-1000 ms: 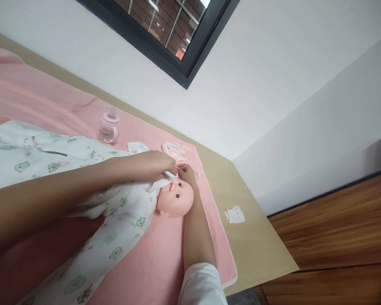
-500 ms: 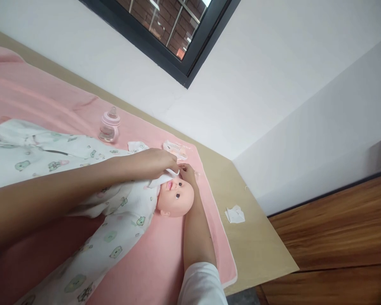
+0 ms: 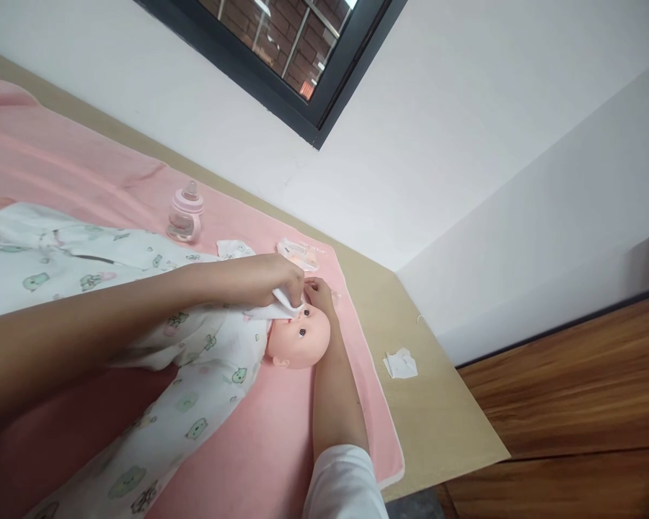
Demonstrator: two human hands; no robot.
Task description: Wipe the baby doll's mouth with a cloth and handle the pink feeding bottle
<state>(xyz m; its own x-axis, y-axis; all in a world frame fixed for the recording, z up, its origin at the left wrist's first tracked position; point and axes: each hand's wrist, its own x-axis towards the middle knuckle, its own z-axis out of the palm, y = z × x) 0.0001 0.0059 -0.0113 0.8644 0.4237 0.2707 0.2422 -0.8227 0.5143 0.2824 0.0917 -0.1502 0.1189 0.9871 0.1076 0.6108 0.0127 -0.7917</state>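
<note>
A bald baby doll point(image 3: 303, 342) lies face up in a white garment point(image 3: 205, 342) with green animal prints. My left hand point(image 3: 270, 277) reaches across the doll's body, its fingers closed on a white cloth point(image 3: 284, 304). The cloth rests against the doll's face and covers part of its mouth. Round the far side of the head curls my right hand point(image 3: 319, 294), fingers bent in against the doll and partly hidden. My right forearm runs along the crown of the head.
A pink blanket point(image 3: 238, 440) covers much of the table point(image 3: 433, 425). Behind the doll stand a pink baby bottle point(image 3: 185, 215) and a small clear packet point(image 3: 297, 254). A folded white tissue point(image 3: 401, 364) lies on bare tabletop at the right. A wall and window frame point(image 3: 318, 122) border the far side.
My left hand has shifted the cloth slightly over the doll's face, so it now covers more of the mouth. My right hand and the doll stay nearly still.
</note>
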